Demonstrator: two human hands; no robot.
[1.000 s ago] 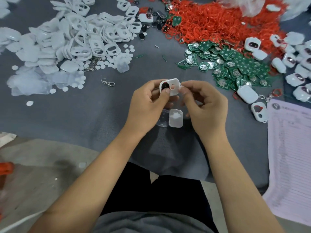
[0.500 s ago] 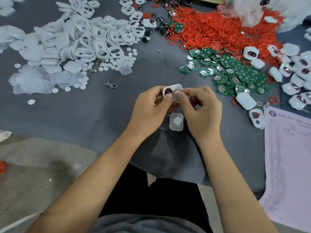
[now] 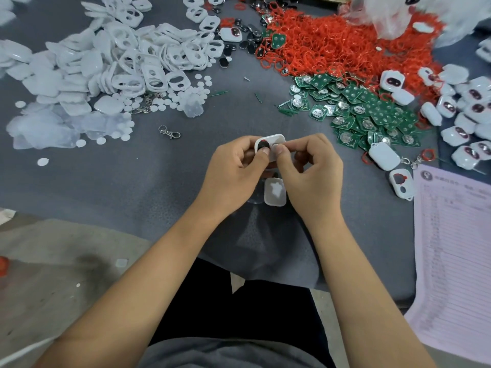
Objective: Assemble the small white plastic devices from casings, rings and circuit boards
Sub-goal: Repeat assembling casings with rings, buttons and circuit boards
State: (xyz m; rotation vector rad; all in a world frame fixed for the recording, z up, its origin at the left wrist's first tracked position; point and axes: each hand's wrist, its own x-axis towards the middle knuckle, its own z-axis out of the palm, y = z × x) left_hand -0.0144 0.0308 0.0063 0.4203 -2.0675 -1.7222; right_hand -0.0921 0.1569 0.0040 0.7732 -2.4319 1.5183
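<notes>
While both thumbs press on its face, a small white casing sits pinched between the left hand and the right hand, held just above the grey cloth. Each hand's fingers are curled narrowly round the casing; the left thumb lies beside a dark round insert in one of its openings, and the right thumb covers the other opening. Directly nearer the person than the casing, a second white shell lies on the cloth between the two wrists, touching neither as far as can be seen. Left of and beyond the casing spreads a heap of white casing parts. Beyond it and to the right lies a mound of red rings, with green circuit boards nearer. Finished white devices cluster far right of the casing, and a printed sheet lies nearer on that side. A metal clasp rests just left of the casing.
</notes>
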